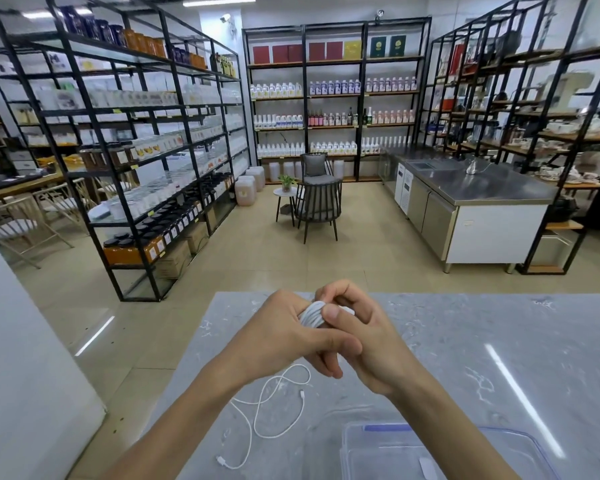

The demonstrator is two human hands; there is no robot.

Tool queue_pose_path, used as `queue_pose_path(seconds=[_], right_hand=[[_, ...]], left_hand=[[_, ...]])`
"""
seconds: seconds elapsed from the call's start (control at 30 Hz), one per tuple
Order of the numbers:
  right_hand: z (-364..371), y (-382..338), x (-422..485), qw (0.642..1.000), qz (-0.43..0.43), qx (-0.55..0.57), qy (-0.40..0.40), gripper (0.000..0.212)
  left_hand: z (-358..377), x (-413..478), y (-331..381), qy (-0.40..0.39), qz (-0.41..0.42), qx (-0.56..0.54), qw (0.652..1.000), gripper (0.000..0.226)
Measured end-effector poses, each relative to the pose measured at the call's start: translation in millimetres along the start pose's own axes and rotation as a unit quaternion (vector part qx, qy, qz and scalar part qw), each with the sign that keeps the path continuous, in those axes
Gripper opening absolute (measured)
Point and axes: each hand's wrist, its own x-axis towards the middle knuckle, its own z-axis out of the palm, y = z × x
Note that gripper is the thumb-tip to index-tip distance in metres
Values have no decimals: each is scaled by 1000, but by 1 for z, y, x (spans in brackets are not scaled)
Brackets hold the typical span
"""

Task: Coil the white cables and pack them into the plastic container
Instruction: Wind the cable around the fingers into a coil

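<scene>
One white cable is wound into a small tight bundle, the coiled cable [311, 315], held in the air above the table [499, 341] between both hands. The left hand [284, 334] has its fingers curled round the bundle from the left. The right hand [368, 348] pinches it from the right, thumb pressed on the near face and fingers bent over the top. Both grips are closed on the bundle.

Nearer the person, under the left forearm, a second loose cable [274, 410] lies in open loops on the table, a plug at each end, not yet wound. The plastic container [378, 427] sits at the bottom right, just beside that cable, and nothing white can be made out inside it.

As I judge it, the task is less than half done. The first coil looks close to finished but is not packed, and the second cable has to be coiled and packed as well.

The hands hide most of the bundle, so I cannot tell whether its tail end is tucked in. The right forearm covers part of the container and the picture's edge cuts off its near side. Whether the blue-edged part is a fitted lid or only the rim is unclear. Shelving [153, 150] fills the room behind
</scene>
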Motion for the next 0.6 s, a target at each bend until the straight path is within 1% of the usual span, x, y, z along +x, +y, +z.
queue_pose_path(seconds=[0.13, 0.2, 0.23, 0.27, 0.33, 0.43, 0.5, 0.53, 0.6], right_hand=[[4, -2, 4, 998, -2, 41, -38, 13], [6, -4, 3, 998, -13, 29, -58, 17], [8, -4, 2, 998, -23, 4, -53, 19], [11, -3, 1, 998, -37, -30, -37, 20], [18, 0, 2, 993, -62, -99, 19, 24], [21, 1, 6, 983, -72, -148, 85, 37], [21, 0, 6, 979, -82, -154, 106, 33], [21, 1, 4, 975, -93, -163, 120, 30], [21, 6, -1, 961, -118, -195, 157, 25]], left_hand=[[1, 0, -6, 75, 39, -17, 996, 35], [-2, 1, -7, 91, 51, -72, 992, 54], [-2, 3, -8, 96, 51, -101, 989, 63], [-1, 5, -9, 102, 51, -123, 986, 69], [4, 12, -14, 128, 52, -143, 980, 71], [13, 23, -19, 154, 41, -142, 977, 72], [13, 29, -17, 180, 44, -115, 976, 72], [14, 32, -16, 208, 58, -93, 972, 73], [17, 38, -16, 280, 105, -48, 953, 74]])
